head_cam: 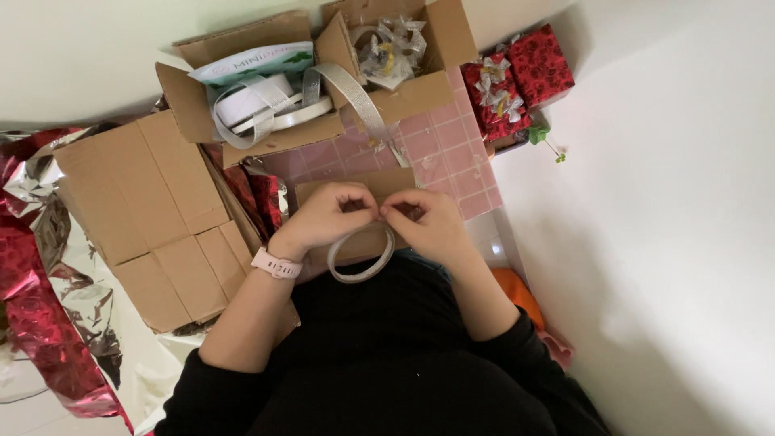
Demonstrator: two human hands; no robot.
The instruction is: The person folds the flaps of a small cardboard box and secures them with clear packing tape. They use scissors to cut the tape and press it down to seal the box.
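My left hand (333,216) and my right hand (426,222) meet at the fingertips over a small flat cardboard piece (379,184). Both pinch the top of a thin clear tape roll (361,258) that hangs down from the fingers toward my lap. A pale pink watch (277,265) sits on my left wrist. Black sleeves cover both forearms.
A flattened cardboard box (153,214) lies at the left on red and silver wrapping foil (40,323). Two open boxes at the top hold ribbon spools (266,109) and silver bows (391,48). Red wrapped gifts (521,77) stand at upper right on a pink tiled mat (444,145).
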